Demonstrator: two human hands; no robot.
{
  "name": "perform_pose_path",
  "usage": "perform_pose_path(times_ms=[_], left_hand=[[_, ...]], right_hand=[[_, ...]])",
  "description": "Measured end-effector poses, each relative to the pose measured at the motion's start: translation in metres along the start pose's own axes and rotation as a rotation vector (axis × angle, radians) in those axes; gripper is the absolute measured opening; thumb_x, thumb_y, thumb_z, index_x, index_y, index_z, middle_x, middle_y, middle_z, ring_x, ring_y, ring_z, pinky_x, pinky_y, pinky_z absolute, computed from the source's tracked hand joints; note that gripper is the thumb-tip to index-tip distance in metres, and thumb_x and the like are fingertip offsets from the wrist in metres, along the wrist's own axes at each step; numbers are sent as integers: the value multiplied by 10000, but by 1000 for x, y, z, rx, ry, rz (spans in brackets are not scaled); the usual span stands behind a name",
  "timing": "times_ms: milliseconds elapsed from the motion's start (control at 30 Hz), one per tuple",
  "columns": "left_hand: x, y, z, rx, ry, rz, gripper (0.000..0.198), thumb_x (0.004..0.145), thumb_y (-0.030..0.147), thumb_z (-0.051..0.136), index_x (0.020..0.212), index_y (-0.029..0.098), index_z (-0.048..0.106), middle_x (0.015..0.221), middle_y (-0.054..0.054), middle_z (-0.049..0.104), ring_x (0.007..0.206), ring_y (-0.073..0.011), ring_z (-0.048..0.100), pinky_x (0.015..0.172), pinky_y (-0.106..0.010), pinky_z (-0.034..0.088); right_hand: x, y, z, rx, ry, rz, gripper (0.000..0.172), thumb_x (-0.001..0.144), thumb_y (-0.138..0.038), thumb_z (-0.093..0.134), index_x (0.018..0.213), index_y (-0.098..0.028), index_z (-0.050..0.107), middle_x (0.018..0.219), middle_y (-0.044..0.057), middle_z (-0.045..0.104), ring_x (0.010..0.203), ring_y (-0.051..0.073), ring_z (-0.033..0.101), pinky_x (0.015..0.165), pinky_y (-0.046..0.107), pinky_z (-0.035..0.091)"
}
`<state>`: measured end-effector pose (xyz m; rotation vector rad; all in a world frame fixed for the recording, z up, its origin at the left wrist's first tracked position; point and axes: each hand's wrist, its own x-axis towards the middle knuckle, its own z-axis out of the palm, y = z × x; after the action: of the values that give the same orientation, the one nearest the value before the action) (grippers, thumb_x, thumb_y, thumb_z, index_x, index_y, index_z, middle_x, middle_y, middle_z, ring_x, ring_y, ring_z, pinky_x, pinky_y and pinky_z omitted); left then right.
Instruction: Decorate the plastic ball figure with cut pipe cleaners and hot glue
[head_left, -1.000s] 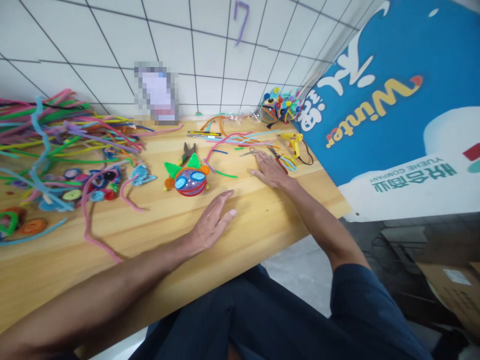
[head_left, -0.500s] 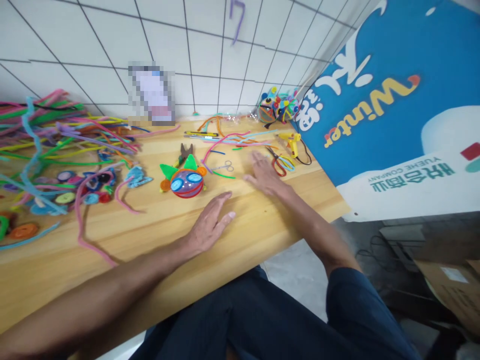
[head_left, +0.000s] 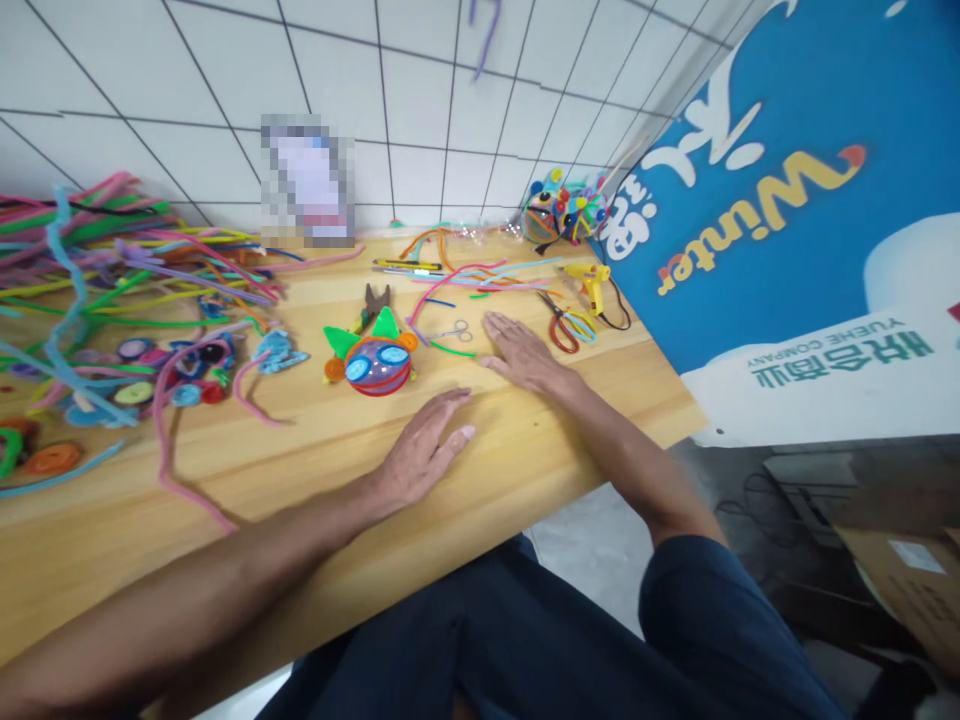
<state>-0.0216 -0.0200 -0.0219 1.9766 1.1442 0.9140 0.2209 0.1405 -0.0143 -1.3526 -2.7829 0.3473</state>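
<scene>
My left hand [head_left: 421,452] rests on its edge near the front of the wooden table [head_left: 300,480], thumb apart from the fingers, holding nothing. My right hand [head_left: 523,355] lies palm down on the wood with its fingers stretched out, also without anything in it. Beyond my left hand sits a round purple craft figure [head_left: 379,370] with green pointed ears, blue eyes and a red mouth. Pliers [head_left: 376,302] lie behind it, partly hidden by an ear. Small scissors [head_left: 454,331] and a green pipe cleaner piece [head_left: 454,350] are nearest my right fingertips. Red-and-blue-handled scissors [head_left: 567,328] lie to their right.
A heap of pipe cleaners [head_left: 127,250] and coiled pieces covers the left side. A yellow glue gun [head_left: 591,285] with a black cord lies at right, before colourful decorated balls [head_left: 566,212]. Utility knives [head_left: 409,266] lie further back. A blurred-out phone shape [head_left: 311,185] leans on the tiled wall.
My right hand has shifted slightly left and settled flat on the table, away from the larger scissors. My left hand stays in place. The view has turned a little.
</scene>
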Motion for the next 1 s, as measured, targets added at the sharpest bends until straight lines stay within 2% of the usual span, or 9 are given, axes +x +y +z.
perform_pose_path(times_ms=[167, 267, 333, 433, 533, 633, 733, 833, 1000], left_hand=[[0, -1, 2, -31, 23, 25, 456, 1110, 477, 451, 1461, 204, 554, 1537, -151, 617, 1464, -285, 574, 1256, -562, 461], [2, 0, 4, -40, 22, 31, 445, 1106, 478, 456, 1445, 214, 574, 1510, -145, 636, 1454, -287, 580, 1251, -553, 470], [3, 1, 4, -40, 17, 31, 449, 1105, 479, 455, 1440, 209, 583, 1505, -147, 639, 1462, -292, 570, 1257, -551, 465], [4, 3, 3, -35, 8, 25, 450, 1106, 478, 449, 1432, 204, 594, 1502, -151, 639, 1465, -299, 565, 1262, -550, 458], [4, 3, 2, -26, -6, 22, 446, 1103, 481, 456, 1423, 206, 599, 1504, -152, 638, 1457, -302, 572, 1257, -553, 462], [3, 2, 2, -20, -11, 33, 447, 1107, 479, 452, 1413, 189, 599, 1492, -158, 645, 1454, -299, 574, 1253, -557, 464], [2, 0, 3, -24, -1, 40, 432, 1108, 480, 448, 1391, 198, 611, 1470, -148, 661, 1443, -294, 585, 1251, -553, 468], [2, -1, 3, -32, 9, 44, 419, 1109, 477, 446, 1385, 209, 614, 1463, -140, 666, 1435, -289, 591, 1251, -549, 470], [1, 0, 3, -81, 26, 27, 428, 1107, 472, 450, 1415, 212, 594, 1478, -136, 658, 1452, -285, 578, 1262, -548, 454]], right_hand=[[-68, 21, -1, -8, 36, 56, 904, 1050, -669, 373, 1724, -99, 175, 1786, 214, 215, 1676, 353, 196, 1357, 593, 227], [-114, 18, 13, -5, 81, 82, 946, 1047, -649, 412, 1742, -141, 18, 1808, 205, 118, 1687, 361, 131, 1337, 652, 240], [-127, 13, 24, 2, 71, 91, 980, 1042, -660, 423, 1738, -135, -22, 1806, 222, 109, 1688, 369, 118, 1333, 666, 234], [-110, 10, 35, 19, 89, 126, 1042, 1019, -724, 417, 1733, -93, -3, 1802, 248, 87, 1689, 385, 81, 1342, 662, 190], [-60, 18, 31, 48, 133, 194, 1112, 991, -803, 362, 1719, -30, 31, 1796, 274, 49, 1689, 402, 28, 1350, 655, 128], [-6, 24, 20, 60, 95, 250, 1125, 990, -827, 290, 1698, 28, 105, 1780, 312, 73, 1689, 400, 44, 1354, 636, 103], [22, 17, 13, 48, 41, 222, 1135, 982, -841, 285, 1686, 41, 170, 1773, 320, 105, 1687, 395, 80, 1360, 603, 109], [6, 4, 16, 55, 47, 121, 1087, 993, -823, 303, 1706, -15, 159, 1785, 285, 117, 1691, 371, 74, 1358, 601, 138], [-77, -11, 26, 21, 9, -14, 1082, 1004, -787, 384, 1725, -48, 59, 1791, 272, 108, 1689, 370, 66, 1360, 613, 176]])
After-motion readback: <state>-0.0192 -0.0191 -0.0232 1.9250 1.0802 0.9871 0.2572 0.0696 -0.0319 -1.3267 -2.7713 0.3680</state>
